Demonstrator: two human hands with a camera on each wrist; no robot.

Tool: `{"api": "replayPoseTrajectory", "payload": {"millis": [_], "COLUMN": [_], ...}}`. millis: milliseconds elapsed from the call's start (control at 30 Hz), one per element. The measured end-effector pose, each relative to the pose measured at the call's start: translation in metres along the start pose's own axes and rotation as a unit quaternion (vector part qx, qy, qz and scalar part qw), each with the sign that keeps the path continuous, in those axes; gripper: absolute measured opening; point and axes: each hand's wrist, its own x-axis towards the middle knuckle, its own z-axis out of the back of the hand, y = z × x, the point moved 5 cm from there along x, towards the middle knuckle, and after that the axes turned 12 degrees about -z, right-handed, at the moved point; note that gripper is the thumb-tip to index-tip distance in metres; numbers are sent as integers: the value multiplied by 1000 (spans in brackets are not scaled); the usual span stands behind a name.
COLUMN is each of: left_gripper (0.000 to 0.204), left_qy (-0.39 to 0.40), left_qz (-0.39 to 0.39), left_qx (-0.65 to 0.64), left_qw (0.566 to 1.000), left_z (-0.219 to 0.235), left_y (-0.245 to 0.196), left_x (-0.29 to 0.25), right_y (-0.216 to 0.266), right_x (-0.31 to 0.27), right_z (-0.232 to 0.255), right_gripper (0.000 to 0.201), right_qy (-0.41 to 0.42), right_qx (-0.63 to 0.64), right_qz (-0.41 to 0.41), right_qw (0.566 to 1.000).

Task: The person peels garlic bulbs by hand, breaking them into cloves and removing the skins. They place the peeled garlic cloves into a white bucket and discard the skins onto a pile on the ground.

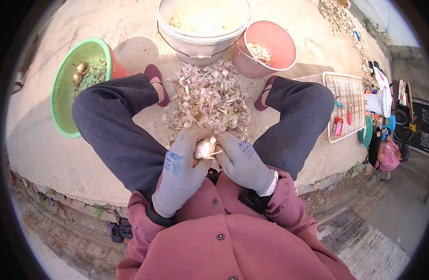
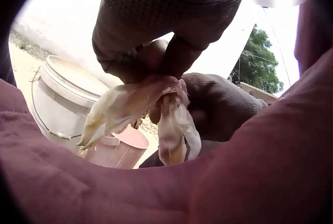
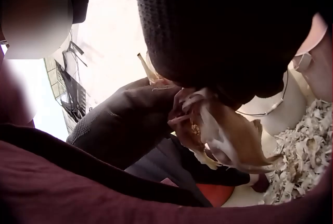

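Both hands wear grey gloves with blue print and meet in front of the lap. A whitish garlic bulb [image 1: 205, 148] is held by the left hand [image 1: 177, 170], between thumb and fingers. From the other side, the right hand [image 1: 246, 161] pinches at the bulb's skin with its fingertips. In the left wrist view, loose papery skin [image 2: 122, 107] hangs in flaps from between the fingers. The right wrist view shows a torn flap of skin [image 3: 229, 130] below the gloved fingers. Beneath the hands, a heap of garlic peels [image 1: 209, 98] lies on the ground between the feet.
Ahead stands a white bucket [image 1: 195, 52] with pale cloves, beside a pink bucket [image 1: 251, 67] holding some cloves. A green basket [image 1: 60, 100] at left contains garlic bulbs [image 1: 80, 70]. To the right lie a crate-like rack [image 1: 333, 88] and a red carton [image 1: 337, 126]; another person [image 1: 389, 156] is farther off.
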Motion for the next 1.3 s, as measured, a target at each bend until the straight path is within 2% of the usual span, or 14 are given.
{"api": "replayPoseTrajectory", "payload": {"millis": [67,133,167,233,300,367,467,567,667,733,800,867,1033,1300], "left_gripper": [40,41,41,41,41,44,48,44,38,30,23,19,16,20], "left_qy": [6,1,3,6,13,-5,-38,-39,-36,-26,-16,-21,-22,-3], "left_qz": [23,28,15,31,34,7,48,42,47,116,120,128,-6,-33], "left_qx": [-8,-4,6,-10,-33,-17,-37,-39,-22,-73,-106,-79,50,82], "left_qw": [1000,1000,1000,999,999,1000,997,998,998,990,987,988,999,996], "left_z": [0,-2,-1,-1,2,2,10,15,13,7,2,-1,-5,-8], "left_y": [8,11,8,4,2,4,5,18,25,24,19,21,10,0], "left_x": [0,0,1,3,5,4,2,-3,-4,-7,-6,-6,-2,2], "right_y": [2,-2,-7,-8,-9,-23,-29,-25,-21,-14,-14,-12,-10,-8], "right_x": [-3,-1,3,3,5,0,0,2,1,2,2,2,0,2], "right_z": [4,5,5,7,10,4,5,12,10,9,1,3,5,2], "right_gripper": [21,20,18,16,17,29,50,56,56,52,49,45,35,24], "right_qy": [-36,-25,-4,-3,36,76,40,15,49,50,59,75,75,52], "right_qx": [-18,14,87,116,136,298,411,363,360,347,468,432,395,361], "right_qz": [46,10,-92,-90,-208,-312,-300,-286,-308,-304,-321,-329,-355,-407], "right_qw": [998,1000,992,989,968,899,860,887,879,886,821,836,844,838]}}
